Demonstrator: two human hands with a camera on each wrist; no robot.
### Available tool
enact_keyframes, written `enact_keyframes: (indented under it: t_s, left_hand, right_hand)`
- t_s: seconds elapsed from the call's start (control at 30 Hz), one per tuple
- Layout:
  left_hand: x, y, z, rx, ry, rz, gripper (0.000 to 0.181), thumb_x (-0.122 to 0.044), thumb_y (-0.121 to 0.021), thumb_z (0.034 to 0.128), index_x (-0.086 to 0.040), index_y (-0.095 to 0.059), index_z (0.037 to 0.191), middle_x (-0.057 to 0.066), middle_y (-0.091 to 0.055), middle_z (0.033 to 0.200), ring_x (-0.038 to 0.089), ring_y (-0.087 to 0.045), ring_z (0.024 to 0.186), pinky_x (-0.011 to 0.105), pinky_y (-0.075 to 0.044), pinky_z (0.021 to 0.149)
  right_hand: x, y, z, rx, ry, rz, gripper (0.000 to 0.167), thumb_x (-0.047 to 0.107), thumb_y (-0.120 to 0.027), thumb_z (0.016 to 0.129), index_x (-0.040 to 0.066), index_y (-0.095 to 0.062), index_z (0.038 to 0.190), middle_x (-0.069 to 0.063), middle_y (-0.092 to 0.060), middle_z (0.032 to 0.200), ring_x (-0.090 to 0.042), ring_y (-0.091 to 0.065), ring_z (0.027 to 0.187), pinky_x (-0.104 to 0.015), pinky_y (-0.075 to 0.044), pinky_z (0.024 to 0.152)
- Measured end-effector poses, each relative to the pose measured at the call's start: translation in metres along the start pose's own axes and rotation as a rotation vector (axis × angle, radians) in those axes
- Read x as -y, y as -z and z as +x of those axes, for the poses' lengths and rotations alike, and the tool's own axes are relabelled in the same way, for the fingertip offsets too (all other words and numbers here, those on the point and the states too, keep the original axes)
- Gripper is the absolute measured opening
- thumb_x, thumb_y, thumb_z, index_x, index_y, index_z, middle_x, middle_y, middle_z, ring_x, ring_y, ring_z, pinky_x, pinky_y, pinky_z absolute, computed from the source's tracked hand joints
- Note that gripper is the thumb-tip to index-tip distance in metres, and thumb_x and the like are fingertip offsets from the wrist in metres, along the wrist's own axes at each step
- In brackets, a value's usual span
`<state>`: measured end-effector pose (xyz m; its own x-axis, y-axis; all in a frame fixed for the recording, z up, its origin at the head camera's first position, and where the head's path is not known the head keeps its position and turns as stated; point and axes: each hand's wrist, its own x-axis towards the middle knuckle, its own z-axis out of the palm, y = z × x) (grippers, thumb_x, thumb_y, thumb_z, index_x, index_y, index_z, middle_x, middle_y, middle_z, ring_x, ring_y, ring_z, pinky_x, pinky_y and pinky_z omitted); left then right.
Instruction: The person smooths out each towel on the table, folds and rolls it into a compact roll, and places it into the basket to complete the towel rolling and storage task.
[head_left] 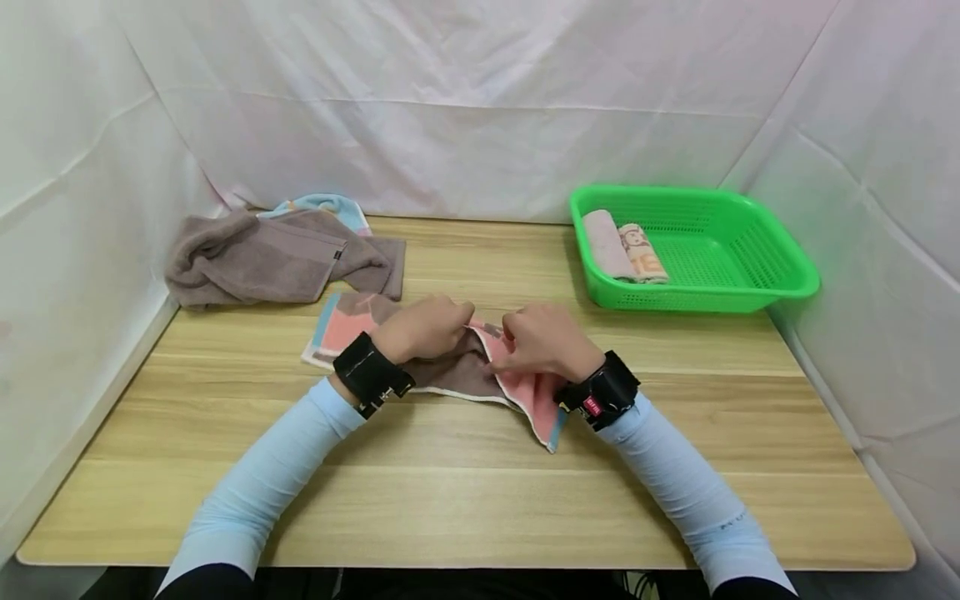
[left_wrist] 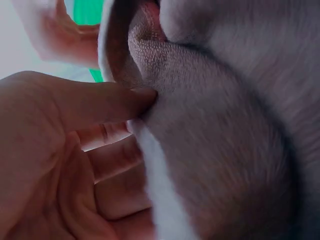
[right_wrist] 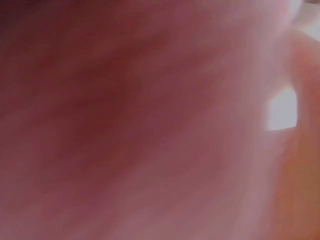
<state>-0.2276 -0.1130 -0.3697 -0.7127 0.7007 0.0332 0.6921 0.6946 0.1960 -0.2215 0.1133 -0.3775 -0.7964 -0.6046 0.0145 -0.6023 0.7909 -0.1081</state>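
Left wrist view: the fingers (left_wrist: 117,155) of the left hand (head_left: 425,327) pinch the pale edge of a pink-and-brown towel (head_left: 461,368). In the head view, the right hand (head_left: 551,342) has its fingers curled onto the pink part, though blur in the right wrist view hides their exact grip. The towel lies rumpled on the table (head_left: 450,508), beneath and between both hands, one corner pointing toward the person. An uneven pull could tug the edge out of one pinch or leave the soft cloth creased and skewed. Just beyond its left end sits a brown towel (head_left: 262,258), which a wide sweep might catch; the green basket (head_left: 697,300) stands well apart, far right.
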Motion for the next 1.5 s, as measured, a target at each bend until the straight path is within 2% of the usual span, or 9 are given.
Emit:
enact_keyframes:
  t_s: [0.13,0.37,0.57,0.73,0.9,1.1,1.23,1.3,1.5]
  left_hand:
    - [-0.009,0.001,0.001,0.026,-0.030,-0.075,0.013,-0.013,-0.053,0.1030,-0.007,-0.055,0.092,0.006,-0.055,0.072,0.027,-0.061,0.068,0.044,-0.054,0.068]
    - [-0.011,0.006,-0.002,0.104,0.046,-0.133,0.010,-0.019,-0.062,0.1007,-0.011,-0.056,0.099,0.003,-0.057,0.078,0.020,-0.055,0.069,0.035,-0.048,0.065]
    - [0.001,0.014,-0.007,0.225,0.134,-0.047,0.017,-0.004,-0.071,0.0780,-0.015,-0.058,0.079,-0.002,-0.051,0.076,0.016,-0.046,0.069,0.030,-0.037,0.059]
    - [0.018,0.029,-0.018,0.295,0.284,-0.015,0.039,-0.004,-0.069,0.0813,-0.021,-0.042,0.060,-0.005,-0.037,0.065,0.013,-0.037,0.060,0.030,-0.029,0.055]
    - [0.043,0.047,-0.034,0.248,0.368,-0.029,0.037,0.005,-0.055,0.0843,-0.018,-0.032,0.067,-0.003,-0.024,0.070,0.015,-0.022,0.065,0.032,-0.020,0.060]
    - [0.061,0.065,-0.049,0.234,0.406,-0.126,0.020,0.005,-0.051,0.0872,-0.010,-0.062,0.095,0.008,-0.058,0.085,0.022,-0.053,0.065,0.031,-0.041,0.057]
    - [0.066,0.079,-0.055,0.255,0.411,-0.226,0.032,0.009,-0.045,0.0757,-0.005,-0.061,0.100,0.012,-0.057,0.083,0.023,-0.054,0.064,0.031,-0.042,0.053]
    - [0.070,0.085,-0.058,0.202,0.409,-0.216,0.028,0.008,-0.045,0.0731,-0.006,-0.059,0.094,0.010,-0.052,0.077,0.023,-0.050,0.062,0.032,-0.040,0.053]
    - [0.088,0.070,-0.058,-0.177,0.444,0.031,0.022,-0.002,-0.050,0.0917,-0.007,-0.063,0.109,0.019,-0.068,0.091,0.039,-0.066,0.078,0.054,-0.050,0.063]
  right_hand:
    - [0.006,0.008,-0.004,0.092,-0.029,-0.026,0.046,0.060,-0.079,0.077,0.023,-0.055,0.067,0.005,-0.058,0.066,-0.018,-0.057,0.061,-0.036,-0.040,0.052]
    - [0.001,0.021,-0.010,0.219,-0.063,-0.022,0.018,0.007,-0.070,0.072,0.017,-0.055,0.074,0.001,-0.059,0.075,-0.019,-0.058,0.068,-0.035,-0.041,0.054]
    - [-0.017,0.036,-0.019,0.317,-0.109,0.028,0.020,-0.001,-0.062,0.077,0.016,-0.055,0.085,-0.003,-0.060,0.083,-0.020,-0.059,0.072,-0.034,-0.046,0.058]
    - [-0.037,0.051,-0.027,0.383,-0.167,0.043,0.017,-0.001,-0.061,0.079,0.015,-0.056,0.084,-0.004,-0.061,0.090,-0.022,-0.058,0.079,-0.034,-0.045,0.061]
    - [-0.060,0.066,-0.036,0.373,-0.186,0.105,0.019,-0.006,-0.056,0.075,0.012,-0.059,0.080,-0.005,-0.060,0.084,-0.021,-0.056,0.074,-0.032,-0.043,0.060]
    - [-0.082,0.081,-0.048,0.353,-0.118,0.232,0.030,-0.011,-0.053,0.072,0.007,-0.066,0.091,-0.003,-0.060,0.085,-0.017,-0.054,0.077,-0.029,-0.045,0.066]
    - [-0.093,0.094,-0.057,0.336,-0.142,0.278,0.035,-0.010,-0.057,0.072,0.007,-0.069,0.100,-0.007,-0.066,0.092,-0.021,-0.058,0.082,-0.032,-0.049,0.068]
    - [-0.098,0.099,-0.060,0.279,-0.178,0.250,0.038,-0.009,-0.057,0.071,0.005,-0.069,0.105,-0.011,-0.067,0.094,-0.025,-0.059,0.083,-0.034,-0.047,0.068]
    - [-0.104,0.093,-0.058,-0.005,-0.337,0.082,0.037,-0.002,-0.054,0.080,0.005,-0.070,0.113,-0.018,-0.069,0.097,-0.033,-0.060,0.079,-0.041,-0.044,0.058]
